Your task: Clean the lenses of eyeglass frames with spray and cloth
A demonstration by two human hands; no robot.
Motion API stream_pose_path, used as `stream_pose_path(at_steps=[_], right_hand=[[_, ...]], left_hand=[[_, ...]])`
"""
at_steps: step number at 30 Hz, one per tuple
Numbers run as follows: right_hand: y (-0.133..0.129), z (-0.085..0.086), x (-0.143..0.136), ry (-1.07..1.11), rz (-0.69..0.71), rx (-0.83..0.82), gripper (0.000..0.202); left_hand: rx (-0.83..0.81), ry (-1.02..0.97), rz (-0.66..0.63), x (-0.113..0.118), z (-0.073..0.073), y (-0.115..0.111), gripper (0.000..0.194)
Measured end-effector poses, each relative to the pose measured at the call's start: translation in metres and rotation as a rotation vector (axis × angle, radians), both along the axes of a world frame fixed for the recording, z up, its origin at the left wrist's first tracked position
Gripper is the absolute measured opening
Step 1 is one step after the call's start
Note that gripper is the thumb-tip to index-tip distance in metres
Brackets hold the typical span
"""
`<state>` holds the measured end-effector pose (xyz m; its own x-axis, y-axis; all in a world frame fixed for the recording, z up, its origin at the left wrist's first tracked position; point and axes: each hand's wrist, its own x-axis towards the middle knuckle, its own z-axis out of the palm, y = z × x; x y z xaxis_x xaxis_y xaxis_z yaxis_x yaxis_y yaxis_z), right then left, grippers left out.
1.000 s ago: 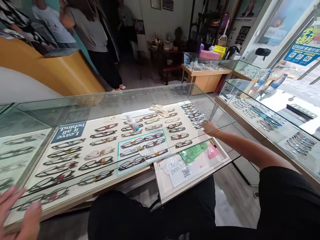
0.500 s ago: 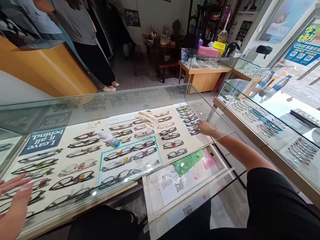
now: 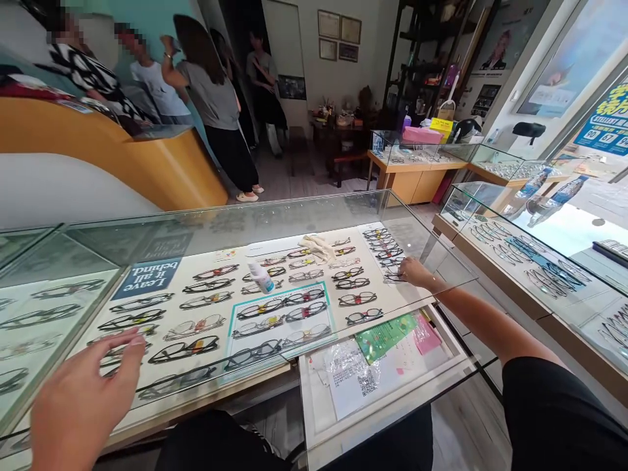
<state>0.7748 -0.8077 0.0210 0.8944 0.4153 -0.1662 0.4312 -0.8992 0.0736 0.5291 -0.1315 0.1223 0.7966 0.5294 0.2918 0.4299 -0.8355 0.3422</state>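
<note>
My right hand (image 3: pixel 416 272) is at the right end of the glass display case (image 3: pixel 275 204). Its fingers are closed on the nearest pair of eyeglasses (image 3: pixel 393 275), at the end of a tight row of eyeglasses (image 3: pixel 381 241) on a white strip. My left hand (image 3: pixel 91 392) hovers over the left part of the case, thumb and fingers apart, holding nothing. It partly hides some dark-framed eyeglasses. Between the hands, more eyeglasses (image 3: pixel 201 325) are laid out in columns. A small white bottle (image 3: pixel 261 279) and a crumpled pale cloth (image 3: pixel 318 248) are among them.
Below the case an open drawer (image 3: pixel 321 428) holds papers and a green card (image 3: pixel 385 337). Another glass case (image 3: pixel 515 297) runs along the right. Several people stand by the orange counter (image 3: pixel 171 170) at the back left. A blue sign (image 3: pixel 150 276) lies inside the case.
The view has shifted up and to the left, showing more people. My left hand has come further into view. My right hand stays at the same row of eyeglasses.
</note>
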Motion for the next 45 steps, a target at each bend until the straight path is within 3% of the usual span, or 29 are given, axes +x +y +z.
stream_pose_path(at_steps=[3,7,11,17,20,24,27,29,32,36,40,45], right_hand=[[0.010,0.011,-0.019,0.053,-0.086,0.024,0.024],[0.026,0.024,-0.059,0.156,-0.121,0.075,0.019],[0.053,0.037,-0.112,0.288,-0.054,0.160,0.018],[0.112,0.069,-0.181,0.537,0.120,0.347,0.021],[0.141,0.099,-0.207,0.617,0.228,0.460,0.022],[0.161,0.159,-0.222,0.558,0.391,0.535,0.016],[0.157,0.202,-0.206,0.329,0.522,0.554,0.016],[0.145,0.218,-0.181,0.122,0.529,0.471,0.018],[0.121,0.216,-0.133,-0.125,0.397,0.243,0.013],[0.089,0.185,-0.084,-0.213,0.245,0.047,0.014],[0.070,0.161,-0.065,-0.240,0.200,0.050,0.022],[0.062,0.147,-0.055,-0.266,0.208,0.116,0.024]], left_hand=[[-0.035,-0.009,-0.035,-0.001,0.014,-0.016,0.063],[0.002,-0.038,-0.101,-0.003,0.007,-0.012,0.058],[0.039,-0.043,-0.167,-0.003,-0.003,-0.007,0.054],[0.035,-0.061,-0.224,-0.006,-0.004,-0.012,0.043],[0.027,-0.075,-0.240,-0.008,-0.003,-0.013,0.040],[0.025,-0.054,-0.239,-0.009,0.001,-0.017,0.040],[0.027,-0.039,-0.226,-0.010,0.004,-0.021,0.043],[0.024,-0.034,-0.210,-0.010,0.007,-0.023,0.043],[0.031,-0.012,-0.199,-0.009,0.009,-0.025,0.048],[0.039,0.025,-0.182,-0.008,0.010,-0.025,0.057],[0.019,0.013,-0.170,-0.006,0.008,-0.024,0.053],[0.030,-0.005,-0.147,-0.004,0.005,-0.021,0.054]])
